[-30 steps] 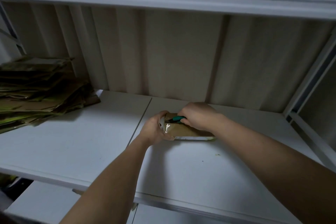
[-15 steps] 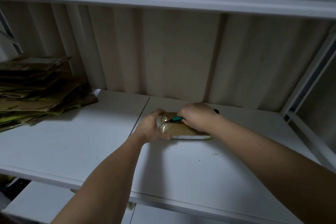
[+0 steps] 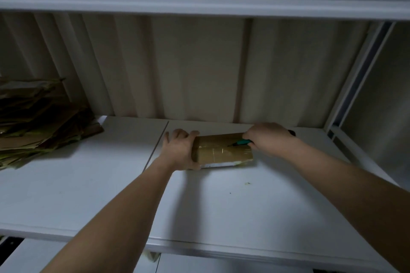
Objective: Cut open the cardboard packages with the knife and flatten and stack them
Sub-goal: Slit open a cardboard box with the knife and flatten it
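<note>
White shelf (image 3: 221,206) – left hand (image 3: 180,150) grips package (image 3: 221,150) at 9 o'clock, right hand (image 3: 269,138) clenches knife (image 3: 240,142) w/ tip aimed at it – slip risk.

No text, label, brand or number can be read anywhere. The taped cardboard package (image 3: 223,150) shows a pale strip along its near edge, too blurred to tell.

Brown cardboard package (image 3: 224,150) with glossy tape; smooth matt white shelf (image 3: 221,206).
</note>
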